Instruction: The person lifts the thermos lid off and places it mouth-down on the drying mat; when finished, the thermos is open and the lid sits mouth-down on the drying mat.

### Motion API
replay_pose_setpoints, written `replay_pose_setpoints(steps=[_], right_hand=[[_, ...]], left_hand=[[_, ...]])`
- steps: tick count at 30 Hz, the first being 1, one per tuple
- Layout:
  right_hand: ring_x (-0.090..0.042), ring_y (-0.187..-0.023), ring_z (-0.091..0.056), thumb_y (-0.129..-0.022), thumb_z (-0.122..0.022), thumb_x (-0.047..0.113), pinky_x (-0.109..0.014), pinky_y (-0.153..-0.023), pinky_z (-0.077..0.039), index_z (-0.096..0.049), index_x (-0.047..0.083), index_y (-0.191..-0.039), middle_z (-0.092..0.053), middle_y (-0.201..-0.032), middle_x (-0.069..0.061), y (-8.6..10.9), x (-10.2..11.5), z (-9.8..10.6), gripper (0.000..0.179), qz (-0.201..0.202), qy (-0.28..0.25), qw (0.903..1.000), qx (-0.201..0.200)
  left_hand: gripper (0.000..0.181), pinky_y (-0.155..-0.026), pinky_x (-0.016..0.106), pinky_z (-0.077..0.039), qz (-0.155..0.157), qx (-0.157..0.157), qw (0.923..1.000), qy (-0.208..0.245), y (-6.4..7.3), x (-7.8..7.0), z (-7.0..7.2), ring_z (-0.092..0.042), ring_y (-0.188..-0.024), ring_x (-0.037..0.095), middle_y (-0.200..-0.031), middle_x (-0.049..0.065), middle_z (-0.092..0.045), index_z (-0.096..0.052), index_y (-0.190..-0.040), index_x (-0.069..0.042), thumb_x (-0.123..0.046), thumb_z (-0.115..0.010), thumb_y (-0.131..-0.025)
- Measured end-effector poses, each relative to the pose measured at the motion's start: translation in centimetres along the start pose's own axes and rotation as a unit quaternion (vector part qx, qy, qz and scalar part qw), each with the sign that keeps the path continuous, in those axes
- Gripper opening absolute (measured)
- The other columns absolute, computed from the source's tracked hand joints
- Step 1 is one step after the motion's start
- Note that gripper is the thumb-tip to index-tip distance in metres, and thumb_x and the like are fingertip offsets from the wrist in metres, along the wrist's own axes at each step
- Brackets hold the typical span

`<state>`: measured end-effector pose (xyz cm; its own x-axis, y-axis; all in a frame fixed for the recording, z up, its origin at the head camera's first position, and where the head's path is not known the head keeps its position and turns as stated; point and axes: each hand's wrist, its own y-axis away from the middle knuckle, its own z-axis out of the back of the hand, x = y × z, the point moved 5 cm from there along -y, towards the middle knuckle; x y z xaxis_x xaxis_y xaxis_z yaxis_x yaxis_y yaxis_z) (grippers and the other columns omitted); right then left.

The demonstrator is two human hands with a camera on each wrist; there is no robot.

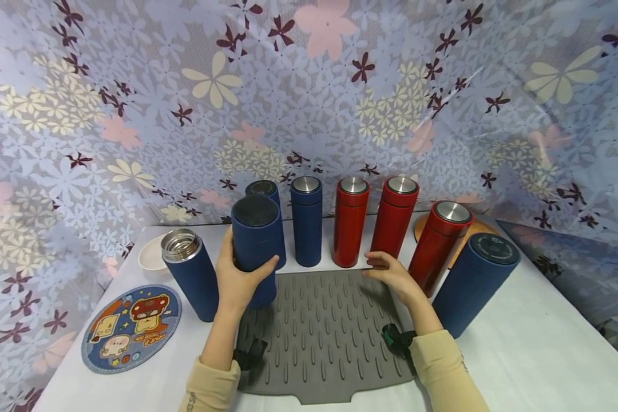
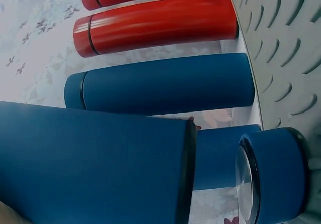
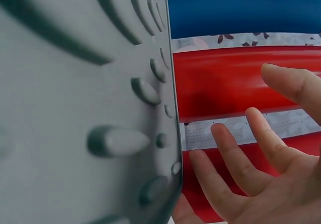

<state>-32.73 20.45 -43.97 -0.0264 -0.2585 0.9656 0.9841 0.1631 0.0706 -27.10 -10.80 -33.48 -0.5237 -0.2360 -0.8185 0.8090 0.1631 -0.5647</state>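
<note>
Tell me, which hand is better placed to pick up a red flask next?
Probably the right hand: it is open, empty and close to a red flask. The left hand grips a blue flask.

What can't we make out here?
Rear bottle, most of its body: head view, held bottle covers it.
Orange thing, full outline: head view, red bottles block it.
Open bottle, inner bottom: head view, its own wall hides it.
Left hand, most of it: left wrist view, cut off by lower-left edge.
Round mat, lettering: head view, too small.
</note>
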Motion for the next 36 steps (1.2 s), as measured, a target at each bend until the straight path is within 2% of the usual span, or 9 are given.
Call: replay_pose_setpoints(steps=[6,13,17,19,24,26,29,32,36], right_hand=[[-0.042,-0.12,-0.041,-0.086,-0.059,0.009,-0.049,-0.098,-0.039,-0.039,-0.007,-0.133,-0.04,-0.133,-0.03,0.1,0.5,0.0,0.053,0.002,-0.001,1.0,-0.002],[-0.043,-0.125,-0.036,-0.087,-0.06,0.011,-0.053,-0.102,-0.034,-0.038,-0.006,-0.133,-0.039,-0.134,-0.029,0.5,2.2,-0.3,0.054,0.021,-0.012,0.9997,-0.001],[-0.038,-0.122,-0.041,-0.089,-0.058,0.014,-0.051,-0.101,-0.035,-0.04,-0.004,-0.133,-0.043,-0.133,-0.027,1.0,3.5,-0.6,0.051,0.048,-0.02,0.9986,-0.006],[-0.029,-0.119,-0.046,-0.091,-0.056,0.015,-0.05,-0.1,-0.036,-0.042,-0.003,-0.132,-0.044,-0.132,-0.026,1.2,4.2,-0.8,0.048,0.07,-0.026,0.9972,-0.005],[-0.017,-0.108,-0.053,-0.095,-0.048,0.017,-0.044,-0.096,-0.041,-0.043,-0.004,-0.131,-0.046,-0.129,-0.026,2.0,6.3,-1.5,0.042,0.117,-0.04,0.9922,0.01],[-0.02,-0.107,-0.055,-0.096,-0.047,0.018,-0.039,-0.094,-0.045,-0.042,-0.004,-0.131,-0.049,-0.126,-0.025,2.4,7.2,-1.8,0.042,0.127,-0.046,0.9907,0.017],[-0.023,-0.103,-0.058,-0.096,-0.046,0.021,-0.033,-0.089,-0.048,-0.042,-0.004,-0.13,-0.051,-0.122,-0.024,3.1,8.3,-2.4,0.042,0.136,-0.059,0.9885,0.032],[-0.028,-0.1,-0.059,-0.097,-0.043,0.023,-0.033,-0.086,-0.05,-0.043,-0.003,-0.13,-0.054,-0.117,-0.023,3.6,9.1,-2.9,0.042,0.143,-0.065,0.9865,0.046],[-0.023,-0.091,-0.062,-0.099,-0.038,0.03,-0.031,-0.081,-0.052,-0.042,-0.003,-0.132,-0.056,-0.106,-0.015,3.9,9.6,-3.4,0.046,0.133,-0.055,0.9879,0.059]], left_hand=[[0.085,-0.089,0.052,-0.043,-0.055,0.009,0.9975,-0.044,0.2,-0.7,-0.4,-0.055,-0.106,0.035,-0.126,0.016,-0.054,-0.043,-0.136,-0.01,-0.004,-0.082,-0.061],[0.085,-0.088,0.052,-0.044,-0.115,0.016,0.9894,-0.088,0.3,-1.3,-0.9,-0.054,-0.108,0.035,-0.126,0.016,-0.054,-0.045,-0.135,-0.013,-0.011,-0.084,-0.06],[0.086,-0.089,0.053,-0.043,-0.132,0.03,0.984,-0.115,0.4,-1.1,-1.3,-0.053,-0.108,0.034,-0.124,0.015,-0.055,-0.045,-0.136,-0.014,-0.015,-0.084,-0.06],[0.086,-0.089,0.053,-0.043,-0.151,0.034,0.979,-0.132,0.5,-1.0,-1.5,-0.053,-0.109,0.034,-0.124,0.014,-0.056,-0.046,-0.135,-0.015,-0.015,-0.085,-0.059],[0.086,-0.09,0.051,-0.043,-0.223,0.043,0.959,-0.17,0.7,-1.0,-2.3,-0.054,-0.107,0.033,-0.118,0.015,-0.058,-0.049,-0.133,-0.012,-0.014,-0.087,-0.056],[0.086,-0.091,0.05,-0.043,-0.247,0.048,0.9493,-0.188,0.9,-1.1,-2.7,-0.055,-0.105,0.032,-0.116,0.015,-0.058,-0.05,-0.131,-0.011,-0.015,-0.088,-0.054],[0.086,-0.09,0.049,-0.044,-0.279,0.056,0.9331,-0.22,1.2,-1.3,-3.2,-0.056,-0.102,0.032,-0.113,0.014,-0.059,-0.052,-0.129,-0.011,-0.018,-0.089,-0.052],[0.085,-0.088,0.048,-0.045,-0.305,0.065,0.916,-0.252,1.5,-1.3,-3.7,-0.056,-0.1,0.031,-0.112,0.012,-0.059,-0.053,-0.128,-0.013,-0.021,-0.089,-0.052],[0.086,-0.087,0.046,-0.046,-0.334,0.072,0.8922,-0.295,1.8,-1.3,-4.3,-0.057,-0.1,0.029,-0.111,0.011,-0.059,-0.054,-0.128,-0.017,-0.023,-0.09,-0.05]])
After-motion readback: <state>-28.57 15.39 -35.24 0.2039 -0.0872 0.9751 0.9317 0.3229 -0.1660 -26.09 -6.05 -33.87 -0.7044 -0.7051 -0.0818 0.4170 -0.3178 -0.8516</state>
